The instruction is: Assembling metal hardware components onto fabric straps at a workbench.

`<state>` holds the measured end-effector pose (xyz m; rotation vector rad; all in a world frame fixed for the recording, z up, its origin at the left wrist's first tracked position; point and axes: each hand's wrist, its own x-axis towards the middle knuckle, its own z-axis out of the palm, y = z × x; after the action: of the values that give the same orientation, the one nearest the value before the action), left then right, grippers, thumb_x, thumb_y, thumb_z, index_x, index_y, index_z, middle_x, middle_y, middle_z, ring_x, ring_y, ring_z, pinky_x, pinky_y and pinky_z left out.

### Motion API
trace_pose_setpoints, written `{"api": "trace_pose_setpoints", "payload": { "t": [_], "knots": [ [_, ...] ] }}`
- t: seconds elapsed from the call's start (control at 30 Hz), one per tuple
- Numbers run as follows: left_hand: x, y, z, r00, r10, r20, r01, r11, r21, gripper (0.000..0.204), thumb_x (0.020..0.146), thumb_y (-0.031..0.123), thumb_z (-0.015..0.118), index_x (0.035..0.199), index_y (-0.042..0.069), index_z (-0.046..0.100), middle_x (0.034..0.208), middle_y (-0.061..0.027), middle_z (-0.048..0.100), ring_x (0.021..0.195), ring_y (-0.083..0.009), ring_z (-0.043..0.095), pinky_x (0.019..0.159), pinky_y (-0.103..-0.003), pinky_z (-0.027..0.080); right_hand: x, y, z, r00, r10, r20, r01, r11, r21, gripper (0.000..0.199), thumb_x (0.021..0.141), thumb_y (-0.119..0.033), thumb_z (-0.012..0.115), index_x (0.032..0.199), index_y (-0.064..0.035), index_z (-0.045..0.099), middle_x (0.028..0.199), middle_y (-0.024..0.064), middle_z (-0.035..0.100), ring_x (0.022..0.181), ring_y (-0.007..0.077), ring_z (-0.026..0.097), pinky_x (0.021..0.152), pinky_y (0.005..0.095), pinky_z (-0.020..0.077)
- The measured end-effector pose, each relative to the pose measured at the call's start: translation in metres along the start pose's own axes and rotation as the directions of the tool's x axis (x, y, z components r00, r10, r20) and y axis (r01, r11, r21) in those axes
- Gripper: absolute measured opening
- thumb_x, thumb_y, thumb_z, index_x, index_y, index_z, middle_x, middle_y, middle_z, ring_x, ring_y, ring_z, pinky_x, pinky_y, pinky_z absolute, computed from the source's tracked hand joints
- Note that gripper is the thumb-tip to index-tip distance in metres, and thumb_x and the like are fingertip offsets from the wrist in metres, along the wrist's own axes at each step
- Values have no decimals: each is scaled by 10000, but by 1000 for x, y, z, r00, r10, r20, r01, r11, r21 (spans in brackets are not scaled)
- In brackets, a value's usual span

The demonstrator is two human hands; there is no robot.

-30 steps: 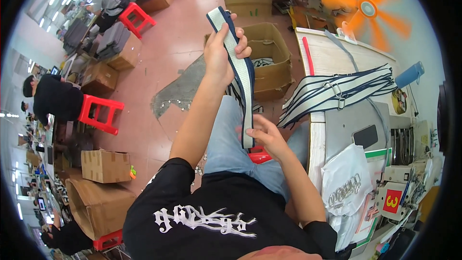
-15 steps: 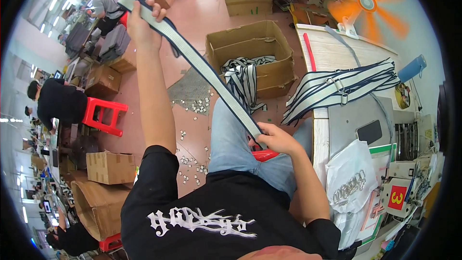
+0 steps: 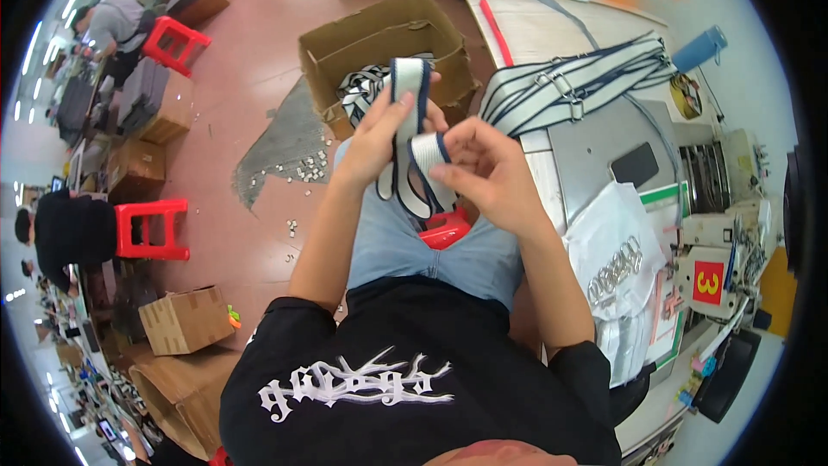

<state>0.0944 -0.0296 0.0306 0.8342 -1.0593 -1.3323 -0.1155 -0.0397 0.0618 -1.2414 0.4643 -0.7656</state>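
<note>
A white webbing strap (image 3: pixel 410 78) with navy edges hangs folded in loops above my lap. My left hand (image 3: pixel 373 142) is closed around its upper fold, the thumb lying on the front of the webbing. Close beside it, my right hand (image 3: pixel 496 177) pinches a short white end of the strap between thumb and fingers. The lower loops dangle between my thighs. On the table at right, nearest my right hand, lies a bundle of similar straps (image 3: pixel 513 102) with metal buckles (image 3: pixel 565 91).
An open cardboard box (image 3: pixel 323 56) holding more striped straps stands ahead. The table carries a phone (image 3: pixel 634 164), a white plastic bag (image 3: pixel 608 224) with metal rings, a blue bottle (image 3: pixel 697 49) and a sewing machine (image 3: pixel 716 259). White bits (image 3: pixel 309 168) litter the floor. People sit at left.
The strap was stretched taut between my hands. My left hand has come down and right, close to my right hand, which has risen; the strap now hangs in loops. The view has shifted.
</note>
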Motion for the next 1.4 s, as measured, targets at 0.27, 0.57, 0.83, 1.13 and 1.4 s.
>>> {"api": "trace_pose_setpoints", "payload": {
  "t": [0.27, 0.57, 0.83, 1.13, 1.4],
  "knots": [
    [-14, -10, 37, 998, -60, -33, 66, 980, 190, 462, 1042, 303, 653, 1396, 14, 580, 1204, -56, 694, 941, -107, 666, 709, -237, 545, 2, -1, -11, 975, -50, -217, 32, 996, -84, 201, 992, 66, 632, 1183, 36, 575, 1063, 136, 720, 893, 173, 754, 768, 291, 619],
    [13, -9, 6, 965, -23, -262, -60, 950, -306, 371, 1101, 295, 457, 1289, -15, 531, 1002, -179, 704, 936, -345, 726, 946, -523, 591, -10, 32, -12, 994, 94, -63, -97, 994, -42, 282, 1001, 27, 650, 1252, 19, 520, 1000, 104, 713, 786, 153, 730, 685, 288, 595],
    [29, -30, -6, 938, 7, -347, -177, 870, -461, 228, 1092, 209, 588, 1217, 22, 552, 808, -39, 522, 628, -117, 487, 531, -281, 390, -66, 43, -12, 972, 214, -95, -215, 977, 0, 276, 1000, 6, 660, 1256, 7, 556, 934, 57, 685, 831, 108, 692, 720, 280, 581],
    [-9, -73, 39, 985, -171, 31, 173, 982, -80, 219, 1053, 195, 639, 1196, 29, 629, 793, -10, 628, 628, -87, 544, 572, -254, 414, -81, 19, -28, 978, 146, -148, -135, 988, 81, 177, 1028, -71, 650, 1154, 52, 663, 915, 139, 744, 774, 199, 756, 688, 286, 592],
    [-50, -91, 63, 979, -200, -47, 200, 980, -18, 391, 815, 76, 891, 1151, 41, 693, 963, -10, 728, 776, -98, 673, 660, -260, 542, -85, 32, -41, 912, 49, -408, -112, 985, -132, 143, 1002, -123, 733, 931, -44, 636, 777, 43, 710, 625, 82, 645, 516, 221, 479]
  ]
}}
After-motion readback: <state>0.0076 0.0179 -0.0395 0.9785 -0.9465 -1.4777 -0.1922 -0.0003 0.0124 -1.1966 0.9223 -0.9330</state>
